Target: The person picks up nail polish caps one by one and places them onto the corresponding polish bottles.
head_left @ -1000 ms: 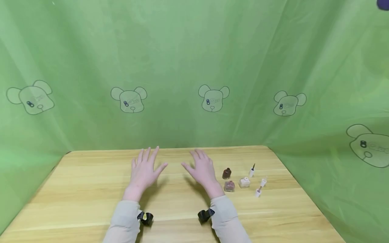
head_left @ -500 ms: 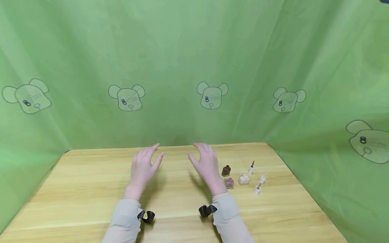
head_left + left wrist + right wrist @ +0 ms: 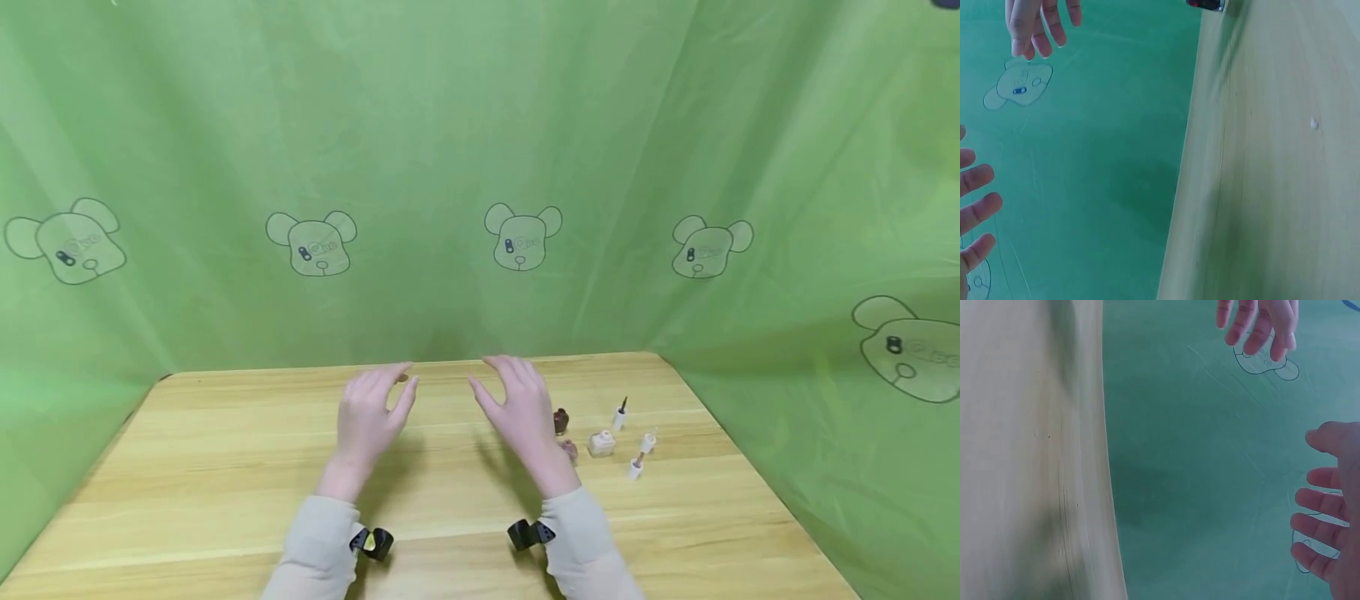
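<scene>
Above the wooden table, both hands are raised with nothing in them, fingers relaxed and slightly bent. My left hand (image 3: 367,421) is left of the middle, its thumb apart from the fingers. To the right, my right hand (image 3: 522,412) faces it across a gap and partly covers two nail polish bottles: a dark brown bottle (image 3: 561,421) and a pink bottle (image 3: 570,451). A whitish nail polish bottle (image 3: 602,444) stands beside them, uncapped. In the left wrist view the left hand's fingers (image 3: 982,212) are spread; the right wrist view shows the right hand (image 3: 1335,519) likewise.
Right of the bottles, three white brush caps stand with brushes up: a dark-brushed cap (image 3: 620,417), a pale-brushed cap (image 3: 649,442) and a pinkish-brushed cap (image 3: 636,468). A green curtain (image 3: 420,167) with bear-head drawings surrounds the wooden table (image 3: 187,483).
Both hands have shifted a little to the right, and their fingers have gone from straighter to more bent. The right hand now overlaps the dark brown and pink bottles in the head view.
</scene>
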Demonstrator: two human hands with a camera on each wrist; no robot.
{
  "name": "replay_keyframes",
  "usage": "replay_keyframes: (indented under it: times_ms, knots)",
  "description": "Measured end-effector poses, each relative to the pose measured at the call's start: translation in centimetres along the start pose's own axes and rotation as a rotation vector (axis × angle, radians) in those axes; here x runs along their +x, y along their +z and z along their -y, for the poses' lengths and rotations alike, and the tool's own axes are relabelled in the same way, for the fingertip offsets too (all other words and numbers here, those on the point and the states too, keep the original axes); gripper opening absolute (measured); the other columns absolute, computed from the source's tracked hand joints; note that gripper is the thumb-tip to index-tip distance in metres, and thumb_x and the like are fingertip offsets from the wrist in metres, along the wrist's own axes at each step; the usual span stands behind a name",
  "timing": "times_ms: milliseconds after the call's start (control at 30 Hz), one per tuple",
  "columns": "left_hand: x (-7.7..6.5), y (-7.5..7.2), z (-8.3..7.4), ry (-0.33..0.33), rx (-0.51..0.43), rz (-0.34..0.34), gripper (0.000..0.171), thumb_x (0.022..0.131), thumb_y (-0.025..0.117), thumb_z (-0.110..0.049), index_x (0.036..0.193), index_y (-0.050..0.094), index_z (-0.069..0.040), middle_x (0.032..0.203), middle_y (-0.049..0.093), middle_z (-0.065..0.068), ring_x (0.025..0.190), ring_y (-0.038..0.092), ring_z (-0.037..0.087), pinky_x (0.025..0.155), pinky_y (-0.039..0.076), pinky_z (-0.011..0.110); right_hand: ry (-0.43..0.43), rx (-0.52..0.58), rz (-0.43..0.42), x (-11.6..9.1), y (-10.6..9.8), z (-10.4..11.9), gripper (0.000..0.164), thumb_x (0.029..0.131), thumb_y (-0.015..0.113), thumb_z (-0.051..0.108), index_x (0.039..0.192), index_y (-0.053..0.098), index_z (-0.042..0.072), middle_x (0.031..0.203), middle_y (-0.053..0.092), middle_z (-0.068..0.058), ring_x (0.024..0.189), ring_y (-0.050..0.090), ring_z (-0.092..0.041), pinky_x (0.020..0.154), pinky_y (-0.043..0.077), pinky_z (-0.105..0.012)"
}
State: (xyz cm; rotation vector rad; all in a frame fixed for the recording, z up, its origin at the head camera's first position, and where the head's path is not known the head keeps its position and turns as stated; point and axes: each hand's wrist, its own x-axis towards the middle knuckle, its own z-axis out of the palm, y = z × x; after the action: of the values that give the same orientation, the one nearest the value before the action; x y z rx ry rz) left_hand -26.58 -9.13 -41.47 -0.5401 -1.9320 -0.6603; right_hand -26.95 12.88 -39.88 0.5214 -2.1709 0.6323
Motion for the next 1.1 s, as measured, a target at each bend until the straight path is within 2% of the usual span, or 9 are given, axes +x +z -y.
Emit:
replay_keyframes:
  times_ms: [100,233,467,600,700,800,867,1000,1100]
  knots:
    - [0.2,0.1,-0.8,0.022,-0.012,-0.008,0.021,0.085,0.069,-0.018,0.101,0.071,-0.004,0.084,0.074,0.008,0.075,0.069,0.027,0.073,0.055,0.045,-0.045,0.005,-0.038,-0.5,-0.7,-0.1,0.037,0.083,0.075,0.026,0.112,0.068,0.005,0.107,0.071,-0.011,0.102,0.064,-0.028,0.093,0.053,-0.045]
    - [0.4,0.2,-1.9,0.05,-0.03,-0.007,0.021,0.085,0.069,-0.018,0.1,0.071,-0.005,0.082,0.073,0.007,0.073,0.068,0.025,0.071,0.055,0.043,-0.067,0.01,-0.048,-1.1,-1.8,-0.3,0.037,0.082,0.075,0.025,0.112,0.067,0.005,0.107,0.071,-0.011,0.101,0.064,-0.028,0.093,0.052,-0.045]
    - [0.2,0.9,-3.7,0.095,-0.058,0.021,0.022,0.084,0.07,-0.021,0.101,0.072,-0.006,0.083,0.074,0.005,0.075,0.067,0.022,0.069,0.055,0.039,-0.04,0.047,-0.033,-2.7,-3.9,-1.3,0.04,0.078,0.079,0.021,0.112,0.068,0.003,0.109,0.07,-0.014,0.103,0.064,-0.031,0.095,0.051,-0.047]
    - [-0.1,1.5,-4.7,0.128,-0.065,0.05,0.023,0.085,0.07,-0.023,0.101,0.071,-0.007,0.084,0.074,0.004,0.076,0.068,0.02,0.071,0.056,0.036,-0.023,0.059,-0.021,-3.5,-5.1,-1.9,0.04,0.076,0.081,0.019,0.111,0.068,0.004,0.11,0.07,-0.014,0.085,0.063,-0.021,0.079,0.055,-0.038]
    - [-0.4,2.0,-5.4,0.144,-0.073,0.078,0.023,0.086,0.07,-0.024,0.102,0.071,-0.008,0.085,0.074,0.003,0.077,0.068,0.018,0.073,0.056,0.035,-0.017,0.07,-0.022,-4.1,-5.9,-2.4,0.041,0.075,0.082,0.016,0.111,0.068,0.004,0.11,0.07,-0.013,0.084,0.063,-0.02,0.078,0.056,-0.036]
    - [-0.7,2.4,-6.0,0.161,-0.078,0.103,0.023,0.087,0.069,-0.026,0.103,0.071,-0.009,0.088,0.074,0.001,0.079,0.068,0.017,0.075,0.056,0.034,-0.009,0.086,-0.022,-4.6,-6.7,-2.8,0.042,0.073,0.083,0.012,0.111,0.069,0.003,0.111,0.069,-0.014,0.1,0.064,-0.027,0.094,0.052,-0.037]
    - [-0.9,2.6,-6.4,0.169,-0.081,0.119,0.023,0.088,0.068,-0.027,0.104,0.071,-0.01,0.09,0.074,0.0,0.081,0.068,0.016,0.076,0.056,0.034,0.001,0.101,-0.013,-4.9,-7.3,-3.2,0.041,0.073,0.083,0.01,0.111,0.068,0.003,0.112,0.069,-0.014,0.107,0.062,-0.031,0.103,0.045,-0.029]
    - [-1.2,2.9,-7.2,0.152,-0.096,0.161,0.024,0.089,0.067,-0.029,0.106,0.071,-0.012,0.094,0.074,-0.001,0.085,0.068,0.015,0.078,0.055,0.034,0.046,0.13,0.011,-5.7,-8.6,-4.0,0.042,0.072,0.082,0.005,0.112,0.068,0.002,0.114,0.069,-0.014,0.109,0.059,-0.031,0.108,0.03,-0.008]
    - [-1.5,3.0,-7.8,0.114,-0.12,0.209,0.025,0.089,0.067,-0.03,0.108,0.07,-0.014,0.097,0.074,-0.002,0.089,0.068,0.014,0.082,0.055,0.035,0.067,0.134,0.016,-6.1,-9.5,-4.8,0.043,0.072,0.081,0.002,0.113,0.067,0.0,0.114,0.068,-0.015,0.109,0.058,-0.031,0.11,0.023,-0.004]
